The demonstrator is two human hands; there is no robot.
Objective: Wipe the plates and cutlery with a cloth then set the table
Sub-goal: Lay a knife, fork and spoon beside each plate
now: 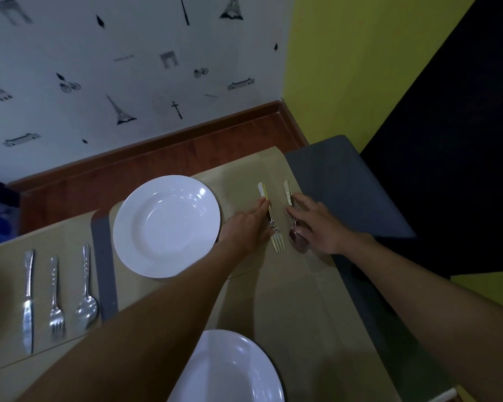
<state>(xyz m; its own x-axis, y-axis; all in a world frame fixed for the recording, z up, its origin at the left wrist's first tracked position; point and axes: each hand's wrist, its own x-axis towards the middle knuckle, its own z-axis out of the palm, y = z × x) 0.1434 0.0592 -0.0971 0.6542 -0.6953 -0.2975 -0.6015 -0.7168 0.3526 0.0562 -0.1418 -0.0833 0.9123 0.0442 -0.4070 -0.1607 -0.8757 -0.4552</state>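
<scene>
1. The bare left forearm (157, 314) reaches up from the lower left and passes the near right edge of the far plate (166, 224).
2. The left hand (250, 224) lies just right of that plate, back up. Its fingers are straight and together, touching a fork (276, 242) along the handle.
3. The bare right forearm (418, 274) comes in from the lower right, well apart from the plate.
4. The right hand (317, 227) is farther right of the plate, palm down, its spread, relaxed fingers resting on a spoon (298, 242).
5. The two hands are near each other but apart.
</scene>
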